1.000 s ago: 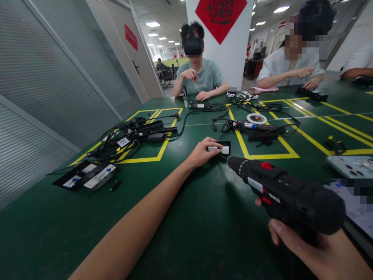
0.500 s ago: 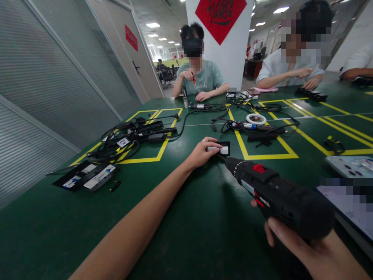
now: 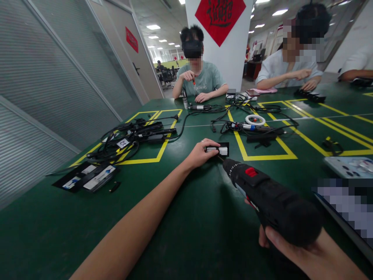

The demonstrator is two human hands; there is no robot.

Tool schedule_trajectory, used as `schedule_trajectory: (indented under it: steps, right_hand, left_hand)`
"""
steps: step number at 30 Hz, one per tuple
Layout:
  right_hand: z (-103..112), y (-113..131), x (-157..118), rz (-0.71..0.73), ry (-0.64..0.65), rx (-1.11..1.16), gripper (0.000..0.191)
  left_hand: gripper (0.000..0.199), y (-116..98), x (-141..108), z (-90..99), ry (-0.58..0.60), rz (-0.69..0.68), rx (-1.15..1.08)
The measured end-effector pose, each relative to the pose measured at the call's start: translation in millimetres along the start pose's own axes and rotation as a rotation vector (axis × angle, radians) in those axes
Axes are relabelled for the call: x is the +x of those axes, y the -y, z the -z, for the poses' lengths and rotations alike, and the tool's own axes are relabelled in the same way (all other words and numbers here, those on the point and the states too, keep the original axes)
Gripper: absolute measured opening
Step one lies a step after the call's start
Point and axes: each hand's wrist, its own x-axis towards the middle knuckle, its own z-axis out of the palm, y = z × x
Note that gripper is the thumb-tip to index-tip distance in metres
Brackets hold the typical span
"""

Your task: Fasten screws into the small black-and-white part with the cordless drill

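My right hand [image 3: 294, 245] is wrapped round the handle of a black cordless drill [image 3: 268, 198] with red switches. The drill points forward and left, and its thin bit [image 3: 220, 158] reaches the near edge of a small black plate with a white block [image 3: 223, 150] on it, close to my left fingertips. Whether the bit touches a screw is too small to tell. My left hand [image 3: 204, 151], with a ring on one finger, grips the left part of this piece against the green table [image 3: 186, 202]. My fingers cover part of the block.
Black cables and parts [image 3: 145, 132] lie in a yellow-taped area at left, with black-and-white plates [image 3: 99, 177] nearer. Tools, cables and a white ring [image 3: 255, 120] lie beyond my hands. A phone [image 3: 349, 167] and a pixelated screen [image 3: 346, 210] are at right. Co-workers sit across.
The drill and my right hand have shifted slightly left. My left hand still grips the piece in about the same spot.
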Motion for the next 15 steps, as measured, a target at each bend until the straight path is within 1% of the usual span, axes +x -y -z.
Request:
schedule_trajectory:
  steps: [1,3,6,7,9,11,13,15]
  right_hand:
    - [-1,2,0,0.004,0.009,0.016,0.029]
    - [-3,2,-1,-0.031,0.033,0.084,0.027]
    - [-6,-6,-1,-0.073,0.030,0.149,0.037]
    - [-7,-10,0,-0.075,0.042,0.158,0.037]
    - [-10,-19,3,-0.077,0.103,0.191,0.033]
    - [-13,-26,6,-0.088,0.188,0.261,0.035]
    - [-14,-29,9,-0.114,0.248,0.340,0.039]
    - [-14,-26,10,-0.134,0.299,0.400,0.042]
  left_hand:
    - [0.031,0,0,0.1,0.000,0.003,0.000]
    - [0.033,2,0,0.0,-0.005,0.011,-0.005]
    - [0.035,4,0,-0.6,-0.010,0.017,-0.015]
    - [0.034,4,0,-0.9,-0.010,0.016,-0.016]
    - [0.034,5,0,-1.2,-0.008,0.016,-0.014]
    - [0.033,5,-1,-1.5,-0.006,0.019,-0.013]
    - [0.033,4,-1,-1.8,-0.007,0.023,-0.018]
    - [0.033,3,-1,-2.1,-0.008,0.027,-0.032]
